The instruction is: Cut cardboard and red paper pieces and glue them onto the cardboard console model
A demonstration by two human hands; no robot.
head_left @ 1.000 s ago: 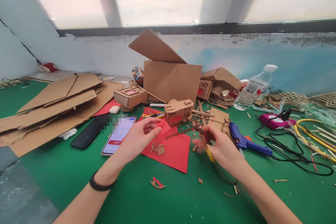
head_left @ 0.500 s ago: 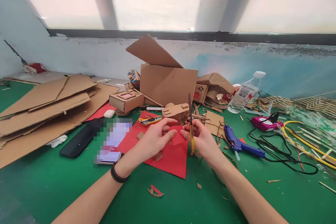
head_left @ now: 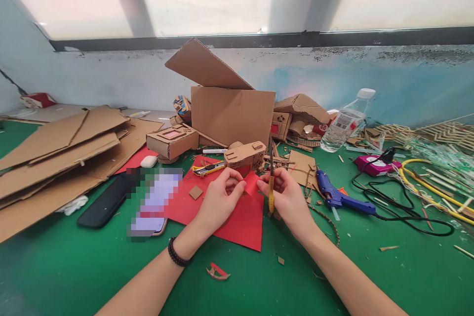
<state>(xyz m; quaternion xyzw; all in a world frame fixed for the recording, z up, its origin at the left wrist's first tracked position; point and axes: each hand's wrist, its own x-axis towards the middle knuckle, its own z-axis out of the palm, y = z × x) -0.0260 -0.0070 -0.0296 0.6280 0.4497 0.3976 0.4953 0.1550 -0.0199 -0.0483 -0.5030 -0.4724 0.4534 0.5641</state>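
A small piece of red paper [head_left: 252, 184] is pinched at its left side by my left hand [head_left: 218, 200], thumb against fingers. My right hand [head_left: 291, 202] holds the paper's right side at the fingertips. The same hand also keeps a pair of scissors [head_left: 271, 197] with yellow handles, its dark blades pointing up and away. Beneath my hands lies a larger red sheet [head_left: 242, 237] with a cardboard scrap [head_left: 196, 192] on it. Just beyond are a yellow utility knife [head_left: 209, 169] and a small cardboard construction [head_left: 244, 154].
Cardboard sheets [head_left: 59, 158] are stacked at left, near a phone [head_left: 157, 202] and a black case [head_left: 105, 202]. Cardboard panels [head_left: 233, 113] stand behind. To the right are a blue glue gun [head_left: 342, 200], its black cord, a water bottle [head_left: 342, 126] and a magenta box [head_left: 375, 165].
The red piece has tilted between my fingertips, and both hands have shifted slightly. The scissors have turned a little with my right hand. The whole view has moved slightly.
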